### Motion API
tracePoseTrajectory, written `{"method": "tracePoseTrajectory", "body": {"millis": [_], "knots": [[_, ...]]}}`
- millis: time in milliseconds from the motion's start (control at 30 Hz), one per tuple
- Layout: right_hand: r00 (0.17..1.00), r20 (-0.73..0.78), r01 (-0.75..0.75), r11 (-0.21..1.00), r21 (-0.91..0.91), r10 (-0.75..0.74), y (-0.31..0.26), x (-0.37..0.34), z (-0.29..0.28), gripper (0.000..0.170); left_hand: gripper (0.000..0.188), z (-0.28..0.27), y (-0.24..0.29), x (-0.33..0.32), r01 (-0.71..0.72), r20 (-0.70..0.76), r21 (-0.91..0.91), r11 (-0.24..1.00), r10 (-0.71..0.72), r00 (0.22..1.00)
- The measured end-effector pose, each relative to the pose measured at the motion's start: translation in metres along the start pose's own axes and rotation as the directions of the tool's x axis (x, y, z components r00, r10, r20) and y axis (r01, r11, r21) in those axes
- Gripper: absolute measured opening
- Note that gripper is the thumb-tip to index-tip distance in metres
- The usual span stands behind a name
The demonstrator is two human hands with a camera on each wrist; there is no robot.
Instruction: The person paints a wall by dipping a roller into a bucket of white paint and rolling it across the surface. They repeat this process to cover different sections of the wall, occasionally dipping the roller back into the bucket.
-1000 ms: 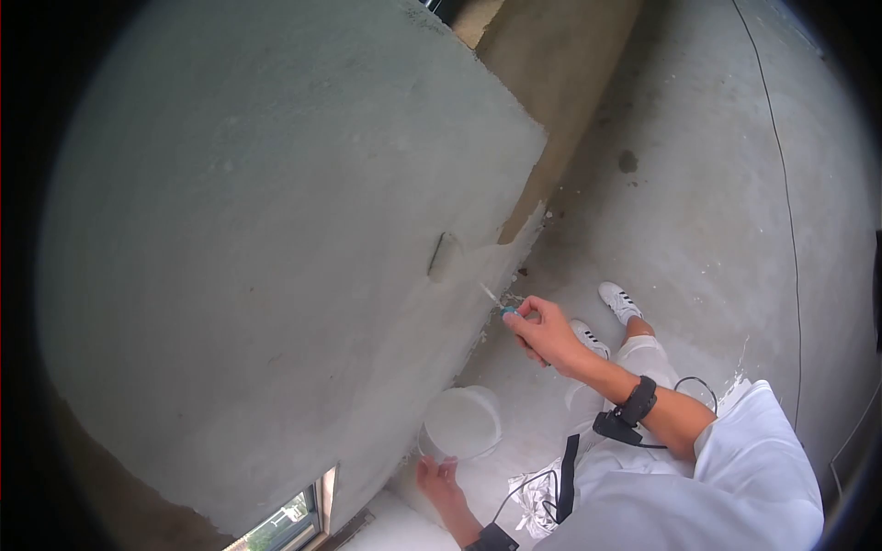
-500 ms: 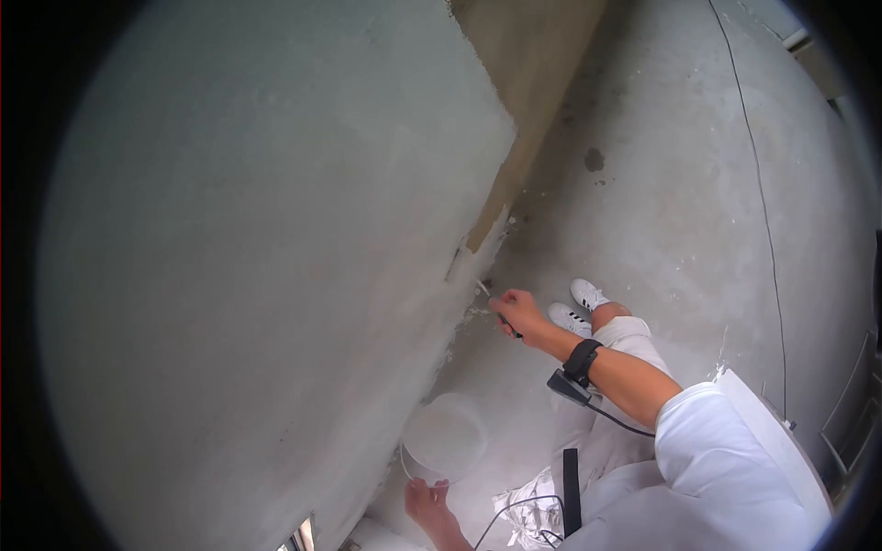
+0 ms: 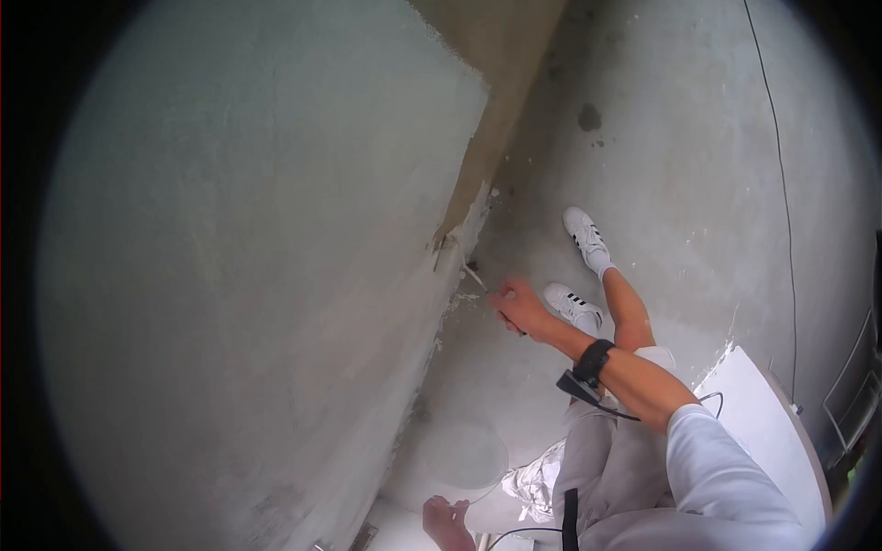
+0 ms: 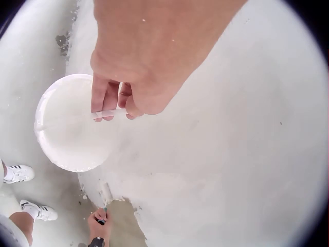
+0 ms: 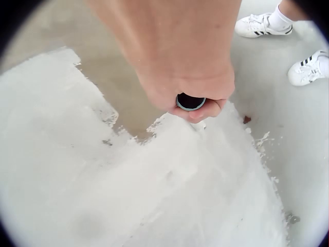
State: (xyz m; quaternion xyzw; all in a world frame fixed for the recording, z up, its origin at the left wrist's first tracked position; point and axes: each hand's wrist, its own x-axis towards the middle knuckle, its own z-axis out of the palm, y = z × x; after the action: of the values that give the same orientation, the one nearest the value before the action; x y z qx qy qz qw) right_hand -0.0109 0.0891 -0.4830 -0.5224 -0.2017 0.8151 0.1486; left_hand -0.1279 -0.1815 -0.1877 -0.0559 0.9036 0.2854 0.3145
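My right hand grips the handle of a paint roller; its dark hollow end with a teal rim shows in the right wrist view. In the left wrist view the roller's white sleeve lies against the wall, near the tip of an uncoated brown patch. My left hand holds the white grip of a bail handle, its fingers curled round it. Below hangs a white bucket, whose pale contents look like paint. The head view shows this bucket beside the wall's foot.
The wall carries a pale coat with a ragged edge. White splatters mark the floor along its foot. Two feet in white sneakers stand right of the right hand. A thin cable runs along the floor at the far right.
The roller has moved along the wall to the brown patch's tip, close to the floor edge. The view has shifted and the feet stand farther apart. The left hand still holds the bucket.
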Motion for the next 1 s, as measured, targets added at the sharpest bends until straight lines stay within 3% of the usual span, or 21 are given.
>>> {"method": "tracePoseTrajectory", "body": {"millis": [67, 167, 200, 300, 333, 400, 500, 567, 700, 767, 800, 867, 900, 1000], "knots": [[0.994, 0.097, -0.048, 0.998, 0.031, 0.045, -0.029, -0.067, 0.005, 0.023, 0.015, 0.007, 0.009, -0.006, -0.081, 0.069, 0.151, 0.985, 0.071, 0.995], [0.971, 0.225, -0.093, 0.995, 0.04, 0.082, -0.071, -0.14, 0.017, 0.022, 0.025, 0.007, 0.01, -0.005, -0.118, 0.126, 0.121, 0.986, 0.103, 0.987], [0.962, 0.261, -0.094, 0.995, 0.026, 0.084, -0.083, -0.158, 0.022, 0.022, 0.02, 0.008, 0.011, -0.006, -0.042, 0.099, -0.065, 0.997, 0.049, 0.994], [0.948, 0.304, -0.095, 0.995, -0.024, 0.098, -0.11, -0.205, 0.035, 0.022, 0.017, 0.008, 0.021, -0.018, -0.215, 0.189, -0.041, 0.976, 0.219, 0.957], [0.949, 0.302, -0.081, 0.995, -0.054, 0.094, -0.121, -0.212, 0.038, 0.022, 0.013, 0.012, 0.033, -0.021, 0.024, 0.1, -0.24, 0.97, 0.0, 0.995], [0.953, 0.285, -0.076, 0.992, -0.098, 0.101, -0.13, -0.238, 0.048, 0.022, 0.011, 0.007, 0.037, -0.024, -0.007, 0.089, -0.261, 0.965, 0.032, 0.996], [0.936, 0.339, 0.158, 0.975, -0.155, -0.097, -0.14, -0.286, 0.057, 0.026, 0.011, -0.012, 0.028, -0.029, -0.113, 0.112, -0.223, 0.968, 0.141, 0.984], [0.943, 0.319, 0.165, 0.967, -0.192, -0.097, -0.141, -0.29, 0.064, 0.027, 0.013, -0.015, 0.028, -0.025, 0.036, 0.095, -0.42, 0.907, 0.004, 0.995], [0.961, 0.276, 0.092, 0.963, -0.253, -0.019, -0.13, -0.275, 0.079, 0.03, 0.017, -0.016, 0.023, -0.019, 0.032, 0.075, -0.362, 0.932, -0.005, 0.997], [0.972, 0.223, 0.143, 0.946, -0.29, -0.079, -0.1, -0.252, 0.08, 0.031, 0.019, -0.018, 0.027, -0.02, 0.061, 0.066, -0.371, 0.927, -0.04, 0.997], [0.975, 0.197, 0.164, 0.938, -0.305, -0.106, -0.087, -0.239, 0.081, 0.032, 0.02, -0.022, 0.022, -0.017, -0.022, 0.081, -0.222, 0.975, 0.041, 0.996], [0.973, 0.232, 0.072, 0.96, -0.272, -0.007, -0.069, -0.206, 0.074, 0.029, 0.022, -0.027, 0.007, -0.006, -0.206, 0.155, 0.07, 0.976, 0.193, 0.969], [0.967, 0.25, 0.012, 0.969, -0.248, 0.052, -0.056, -0.19, 0.072, 0.027, 0.022, -0.031, 0.002, -0.002, -0.207, 0.147, 0.095, 0.974, 0.192, 0.97], [0.979, 0.202, 0.055, 0.952, -0.303, 0.008, -0.007, -0.137, 0.067, 0.033, 0.022, -0.026, -0.003, 0.004, -0.154, 0.1, 0.092, 0.984, 0.145, 0.984]]}}
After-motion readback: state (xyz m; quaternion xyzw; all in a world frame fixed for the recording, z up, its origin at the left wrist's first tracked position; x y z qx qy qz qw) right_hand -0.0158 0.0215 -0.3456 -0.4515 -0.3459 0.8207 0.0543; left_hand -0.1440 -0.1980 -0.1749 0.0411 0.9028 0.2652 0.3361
